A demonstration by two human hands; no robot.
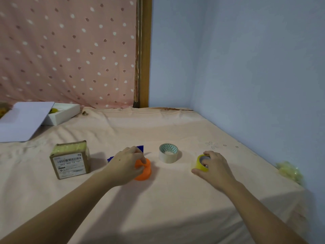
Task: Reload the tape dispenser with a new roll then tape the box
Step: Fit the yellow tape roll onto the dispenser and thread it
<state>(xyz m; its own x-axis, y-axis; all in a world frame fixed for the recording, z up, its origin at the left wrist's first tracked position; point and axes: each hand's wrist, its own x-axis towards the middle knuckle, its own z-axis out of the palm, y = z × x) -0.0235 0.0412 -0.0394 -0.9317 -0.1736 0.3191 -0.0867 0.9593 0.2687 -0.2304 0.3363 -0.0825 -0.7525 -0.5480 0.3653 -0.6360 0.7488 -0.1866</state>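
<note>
- Two bare hands low over the pink sheet (158,199).
- Left hand (124,166) curled on the orange-and-blue tape dispenser (143,170), near centre.
- Right hand (213,167) grasping the yellow tape roll (199,165), right.
- White tape roll (168,153) between them, slightly farther.
- Cardboard box (70,160) left, untouched.
- Open white box (61,114) far left.

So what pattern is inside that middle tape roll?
Teal and white triangles line the tape roll, seen in the head view.
</note>
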